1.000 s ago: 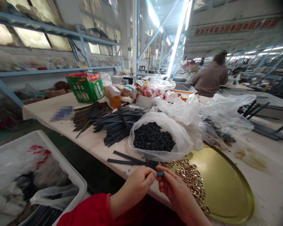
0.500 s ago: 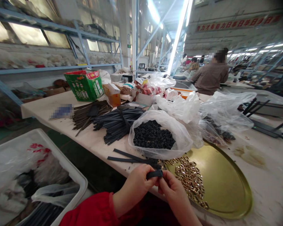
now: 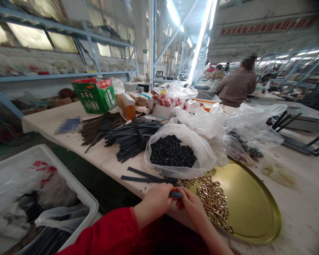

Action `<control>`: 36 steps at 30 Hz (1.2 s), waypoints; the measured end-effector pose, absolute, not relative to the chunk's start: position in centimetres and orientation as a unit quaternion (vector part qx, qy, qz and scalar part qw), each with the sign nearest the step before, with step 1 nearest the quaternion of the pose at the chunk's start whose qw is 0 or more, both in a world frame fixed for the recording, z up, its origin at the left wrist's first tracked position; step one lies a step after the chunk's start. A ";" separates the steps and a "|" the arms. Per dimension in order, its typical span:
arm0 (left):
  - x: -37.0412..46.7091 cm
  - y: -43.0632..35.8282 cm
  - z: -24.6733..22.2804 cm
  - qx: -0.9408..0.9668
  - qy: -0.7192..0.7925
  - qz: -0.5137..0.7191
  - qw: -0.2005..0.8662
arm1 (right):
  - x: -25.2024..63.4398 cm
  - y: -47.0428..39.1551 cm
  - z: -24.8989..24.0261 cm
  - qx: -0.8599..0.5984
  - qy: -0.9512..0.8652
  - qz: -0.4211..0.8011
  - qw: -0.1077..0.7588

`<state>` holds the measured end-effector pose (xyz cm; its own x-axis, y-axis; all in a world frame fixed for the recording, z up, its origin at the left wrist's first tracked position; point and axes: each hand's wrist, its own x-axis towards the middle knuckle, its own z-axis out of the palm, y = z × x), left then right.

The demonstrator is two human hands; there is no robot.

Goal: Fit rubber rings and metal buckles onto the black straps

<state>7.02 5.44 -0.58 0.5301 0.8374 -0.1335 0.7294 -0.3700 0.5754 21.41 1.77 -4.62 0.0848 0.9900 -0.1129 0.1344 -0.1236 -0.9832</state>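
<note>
A short dark fabric strap point(image 3: 175, 194) is pinched between my two hands at the table's front edge. My left hand point(image 3: 157, 200) has its fingers closed on the strap's left part. On the other end, my right hand point(image 3: 191, 202) grips with thumb and fingers; the fingertips partly hide the strap. Just right of my hands, a pile of small gold-coloured metal buckles point(image 3: 215, 200) lies on a gold tray point(image 3: 255, 202). Beyond my hands, loose dark strips point(image 3: 146, 175) lie on the table, in front of an open plastic bag point(image 3: 206, 150) of small black loops point(image 3: 172, 151).
Bundles of dark strips point(image 3: 134, 138) lie farther back, near a green carton point(image 3: 94, 97) and clear plastic bags point(image 3: 202, 120). A white bin point(image 3: 94, 205) stands at the lower left. A black rack-like object point(image 3: 297, 143) is at right. Another person point(image 3: 236, 86) sits farther back.
The strap shows as a flatter, shorter band between my fingers than before. Both hands have shifted slightly, and my left hand has turned a little over the strap.
</note>
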 end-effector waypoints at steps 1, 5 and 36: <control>7.0 6.1 -1.3 0.816 0.488 0.087 0.299 | 21.5 2.1 -5.1 -0.589 -0.485 0.464 0.451; 6.6 7.8 -3.5 0.800 0.506 0.092 0.308 | 21.7 2.3 -6.6 -0.609 -0.492 0.433 0.446; 5.6 3.9 1.3 0.705 0.445 0.183 0.522 | 20.6 -0.6 -4.1 -0.528 -0.422 0.548 0.493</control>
<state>5.57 3.92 1.30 0.5377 0.8178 -0.2054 0.4355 -0.0608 0.8981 20.58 -0.60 -4.12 0.0441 0.9858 -0.1618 -0.0955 -0.1571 -0.9830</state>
